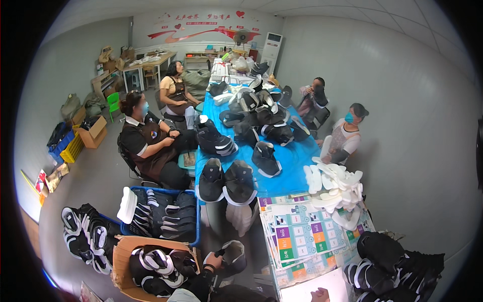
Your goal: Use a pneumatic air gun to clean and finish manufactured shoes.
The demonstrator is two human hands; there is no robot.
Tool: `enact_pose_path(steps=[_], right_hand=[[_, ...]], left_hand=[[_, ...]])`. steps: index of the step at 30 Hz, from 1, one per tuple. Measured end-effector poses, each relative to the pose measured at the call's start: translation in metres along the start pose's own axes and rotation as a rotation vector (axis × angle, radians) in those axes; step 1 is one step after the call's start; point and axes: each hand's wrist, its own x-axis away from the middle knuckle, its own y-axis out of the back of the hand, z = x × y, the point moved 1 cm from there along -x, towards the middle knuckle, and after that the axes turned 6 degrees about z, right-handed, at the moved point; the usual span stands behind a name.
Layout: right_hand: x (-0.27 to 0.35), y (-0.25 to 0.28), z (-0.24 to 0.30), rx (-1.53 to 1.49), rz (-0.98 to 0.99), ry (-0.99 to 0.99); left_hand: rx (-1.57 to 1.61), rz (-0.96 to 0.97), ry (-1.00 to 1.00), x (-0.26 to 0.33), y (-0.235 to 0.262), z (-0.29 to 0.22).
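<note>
My left hand is closed on the edge of a dark grey shoe upper, its opening facing up. The upper hangs beside an open cardboard box that holds several black and white shoe uppers. At the lower edge, over a white sheet on the table, my right hand shows only in part. Its fingers are curled in, and whatever they may hold is hidden. Several black uppers with white edges lie stacked to the right of that hand.
A blue crate of dark pieces stands left of the table, with piled uppers beyond it. Black shoes crowd the blue tabletop; white liners lie at right. Seated people line both sides.
</note>
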Motion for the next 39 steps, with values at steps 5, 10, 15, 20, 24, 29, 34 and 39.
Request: enact_pose_path(steps=[5, 10, 15, 20, 24, 29, 34, 39], right_hand=[[0.001, 0.003, 0.013, 0.018, -0.009, -0.039], [-0.001, -0.002, 0.009, 0.26, -0.127, 0.149], [-0.004, -0.005, -0.003, 0.198, -0.154, 0.143], [-0.002, -0.002, -0.001, 0.121, -0.101, 0.027], [-0.003, -0.005, -0.002, 0.09, -0.095, 0.034], [-0.001, -0.003, -0.001, 0.072, -0.096, 0.013], [0.001, -0.002, 0.007, 0.059, -0.084, 0.016], [0.007, 0.005, 0.025, 0.079, -0.062, -0.024]], left_hand=[[-0.001, 0.023, 0.005, -0.003, -0.001, -0.007], [-0.053, 0.022, 0.018, -0.014, 0.007, 0.005], [-0.083, 0.057, 0.015, -0.007, 0.001, -0.011], [0.002, 0.066, 0.024, 0.002, 0.0, -0.024], [-0.013, 0.076, 0.035, 0.002, 0.004, -0.017], [-0.008, 0.099, 0.045, 0.006, 0.0, -0.026], [-0.016, 0.078, 0.051, 0.009, 0.009, -0.02], [-0.012, 0.051, 0.016, 0.012, 0.004, -0.031]])
